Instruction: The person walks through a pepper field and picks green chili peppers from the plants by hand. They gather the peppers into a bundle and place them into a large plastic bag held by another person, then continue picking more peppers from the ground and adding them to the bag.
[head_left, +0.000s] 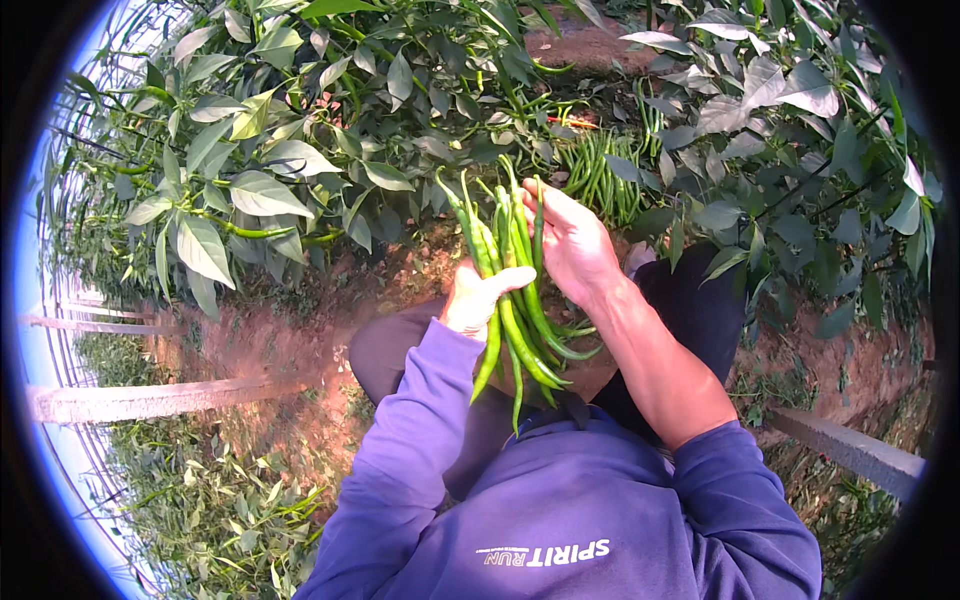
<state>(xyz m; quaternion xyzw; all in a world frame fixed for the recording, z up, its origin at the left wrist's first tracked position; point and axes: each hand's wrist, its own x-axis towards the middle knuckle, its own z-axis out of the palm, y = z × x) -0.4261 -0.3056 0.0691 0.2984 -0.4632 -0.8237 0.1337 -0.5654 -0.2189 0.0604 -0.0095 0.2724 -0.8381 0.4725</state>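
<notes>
My left hand (480, 296) is closed around a bunch of long green chili peppers (517, 322), its thumb lying across them. The stem ends point away from me and the curved tips hang towards my lap. Against the right side of the bunch, near the stems, rests my right hand (566, 236), palm turned inward; its fingertips are partly hidden behind a pepper. Beyond it, a pile of green chili peppers (600, 176) lies on the ground among the plants, with a few red ones (571, 121) at its far edge.
Leafy pepper plants (262, 191) rise ahead and to the left, and more plants (795, 187) stand at the right. Pale posts (172, 397) cross the left side; another post (847, 446) is at the lower right. Bare soil (277, 337) shows beside my bent knees.
</notes>
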